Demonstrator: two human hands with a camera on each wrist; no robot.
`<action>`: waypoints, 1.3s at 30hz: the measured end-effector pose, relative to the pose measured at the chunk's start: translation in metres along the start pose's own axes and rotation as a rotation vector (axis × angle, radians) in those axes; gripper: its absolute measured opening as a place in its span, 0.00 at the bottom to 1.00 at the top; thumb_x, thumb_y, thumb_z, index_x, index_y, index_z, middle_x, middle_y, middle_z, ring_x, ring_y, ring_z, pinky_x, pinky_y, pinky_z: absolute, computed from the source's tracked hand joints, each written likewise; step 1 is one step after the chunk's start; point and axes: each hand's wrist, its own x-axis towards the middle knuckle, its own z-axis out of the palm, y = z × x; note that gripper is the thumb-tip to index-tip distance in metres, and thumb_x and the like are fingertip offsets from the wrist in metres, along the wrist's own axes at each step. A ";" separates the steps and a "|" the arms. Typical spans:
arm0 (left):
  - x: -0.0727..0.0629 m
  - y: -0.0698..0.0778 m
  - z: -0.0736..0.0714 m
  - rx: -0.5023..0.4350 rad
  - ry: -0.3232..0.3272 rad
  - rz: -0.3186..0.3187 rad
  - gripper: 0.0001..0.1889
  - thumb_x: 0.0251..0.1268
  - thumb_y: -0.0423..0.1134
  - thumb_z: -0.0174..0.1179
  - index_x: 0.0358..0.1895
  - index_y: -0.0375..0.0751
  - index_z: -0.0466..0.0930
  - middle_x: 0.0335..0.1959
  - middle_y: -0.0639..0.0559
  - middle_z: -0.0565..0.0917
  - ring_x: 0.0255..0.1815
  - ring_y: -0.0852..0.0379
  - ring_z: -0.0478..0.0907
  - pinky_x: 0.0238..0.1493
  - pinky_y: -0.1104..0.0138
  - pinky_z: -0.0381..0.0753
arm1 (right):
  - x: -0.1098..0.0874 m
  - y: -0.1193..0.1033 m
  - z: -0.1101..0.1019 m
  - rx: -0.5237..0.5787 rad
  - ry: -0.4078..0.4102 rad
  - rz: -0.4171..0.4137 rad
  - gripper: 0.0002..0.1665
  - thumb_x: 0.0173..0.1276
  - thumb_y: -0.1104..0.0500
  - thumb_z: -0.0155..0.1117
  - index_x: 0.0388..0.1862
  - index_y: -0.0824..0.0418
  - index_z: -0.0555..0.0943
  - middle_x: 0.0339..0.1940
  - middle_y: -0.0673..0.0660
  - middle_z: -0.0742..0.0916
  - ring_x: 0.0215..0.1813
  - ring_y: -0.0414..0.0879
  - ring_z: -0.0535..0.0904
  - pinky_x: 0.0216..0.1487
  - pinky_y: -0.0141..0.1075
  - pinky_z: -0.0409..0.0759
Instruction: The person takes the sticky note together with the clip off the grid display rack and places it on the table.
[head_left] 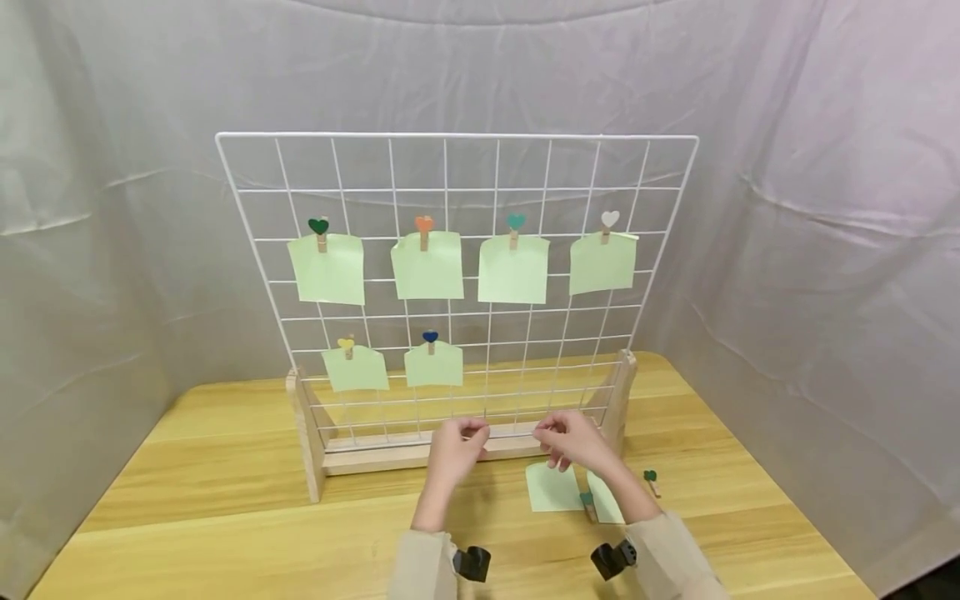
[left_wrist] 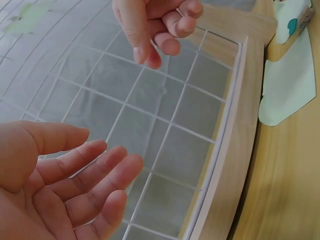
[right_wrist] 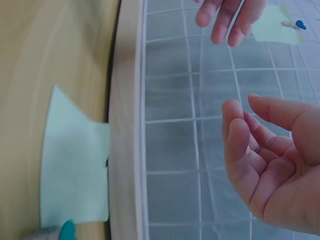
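Wire grid [head_left: 490,313] — standing, long axis sideways

I have my left hand [left_wrist: 70,187] at the lower left, its palm showing, fingers slightly bent and thumb just beside the index fingertip. At the top, my right hand [left_wrist: 157,25] points its loosely bent fingers down, well apart from the left, before the white wire grid [left_wrist: 171,122]. Beyond the wooden bar [left_wrist: 239,115], I see a pale green sheet [left_wrist: 290,80] on the bench [left_wrist: 285,175], near a teal-heart clip [left_wrist: 293,26].
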 end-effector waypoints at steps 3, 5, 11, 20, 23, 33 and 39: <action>0.001 0.002 -0.004 0.008 0.016 -0.019 0.09 0.58 0.30 0.55 0.37 0.26 0.79 0.26 0.44 0.79 0.19 0.55 0.78 0.20 0.70 0.76 | 0.006 -0.002 0.003 0.012 0.007 0.001 0.13 0.64 0.60 0.56 0.38 0.72 0.76 0.22 0.60 0.79 0.17 0.49 0.77 0.16 0.39 0.76; 0.001 0.003 -0.007 0.004 0.029 -0.029 0.09 0.58 0.31 0.55 0.37 0.26 0.79 0.27 0.43 0.79 0.21 0.51 0.78 0.21 0.68 0.77 | 0.008 -0.006 0.005 0.011 0.008 0.002 0.14 0.63 0.59 0.57 0.38 0.71 0.76 0.22 0.60 0.80 0.17 0.48 0.76 0.16 0.38 0.76; 0.000 0.004 -0.014 0.017 0.056 -0.026 0.09 0.59 0.30 0.54 0.37 0.27 0.79 0.26 0.43 0.80 0.24 0.45 0.79 0.23 0.66 0.78 | 0.013 -0.017 0.009 0.032 0.017 0.000 0.12 0.63 0.60 0.58 0.36 0.69 0.77 0.24 0.65 0.80 0.17 0.50 0.77 0.18 0.42 0.77; 0.001 0.009 -0.026 0.085 0.113 -0.004 0.09 0.58 0.32 0.55 0.36 0.28 0.79 0.26 0.43 0.80 0.24 0.52 0.78 0.23 0.69 0.75 | 0.019 -0.043 0.014 0.033 -0.005 -0.098 0.11 0.63 0.63 0.57 0.36 0.72 0.77 0.23 0.65 0.80 0.18 0.52 0.77 0.17 0.43 0.77; 0.002 0.009 -0.030 0.094 0.129 -0.001 0.09 0.58 0.32 0.55 0.37 0.28 0.79 0.26 0.44 0.80 0.24 0.52 0.77 0.24 0.68 0.75 | 0.017 -0.061 0.014 0.020 -0.019 -0.122 0.09 0.63 0.66 0.55 0.36 0.73 0.76 0.21 0.61 0.79 0.19 0.56 0.77 0.17 0.43 0.77; 0.004 0.011 -0.044 0.134 0.187 -0.008 0.09 0.59 0.34 0.55 0.37 0.31 0.80 0.26 0.48 0.81 0.27 0.55 0.77 0.28 0.66 0.75 | 0.017 -0.105 0.015 -0.007 -0.026 -0.174 0.10 0.63 0.66 0.55 0.36 0.75 0.76 0.19 0.53 0.78 0.20 0.59 0.77 0.21 0.50 0.77; 0.004 0.013 -0.052 0.150 0.207 -0.005 0.09 0.59 0.34 0.55 0.37 0.31 0.81 0.29 0.46 0.81 0.31 0.53 0.77 0.31 0.64 0.75 | 0.021 -0.115 0.021 0.005 -0.022 -0.216 0.07 0.62 0.67 0.55 0.33 0.74 0.77 0.18 0.56 0.78 0.19 0.61 0.76 0.19 0.48 0.77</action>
